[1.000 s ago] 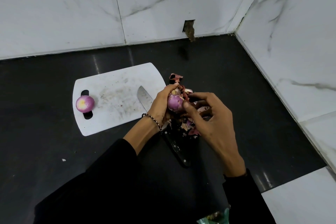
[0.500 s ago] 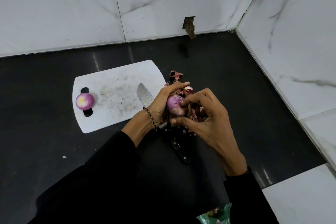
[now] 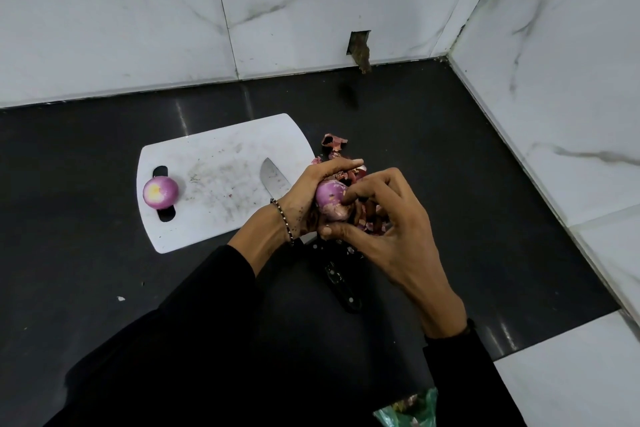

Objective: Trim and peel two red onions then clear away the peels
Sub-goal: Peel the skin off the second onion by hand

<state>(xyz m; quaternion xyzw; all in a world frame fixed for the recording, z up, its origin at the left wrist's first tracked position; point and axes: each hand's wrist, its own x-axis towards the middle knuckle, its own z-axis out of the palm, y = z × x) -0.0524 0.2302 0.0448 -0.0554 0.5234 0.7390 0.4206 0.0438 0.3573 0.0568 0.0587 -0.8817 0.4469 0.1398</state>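
Cutting board (image 3: pixel 221 180): white plastic, rounded corners, scuffed and stained grey in the middle, with an oval handle slot at its left end. It lies on a glossy black table (image 3: pixel 450 184) backed by white marble-veined tiles.

Peeled onion (image 3: pixel 160 192): round, smooth, purple with a pale yellow-white cut face. It sits over the board's slot, well apart from both hands.

Second onion (image 3: pixel 330 199): glossy purple, held above the table just off the board's right edge. The left hand (image 3: pixel 304 201) curls round it from the board side, fingers arched over the top. The right hand (image 3: pixel 388 229) pinches it, index fingertip on its side and thumb beneath, other fingers loosely bent.

Peels (image 3: pixel 334 142): dry, papery, reddish-brown curls, heaped on the table just right of the board, partly under the hands.

Knife (image 3: pixel 273 180): steel blade flat on the board's right part; the black riveted handle reaches off the near right corner onto the table.

Beaded bracelet (image 3: pixel 282 218) on the left wrist; black sleeves on both arms.

Green plastic bag (image 3: pixel 420 409): at the frame's bottom edge, well on the near side of the board. Cannot tell its contents.
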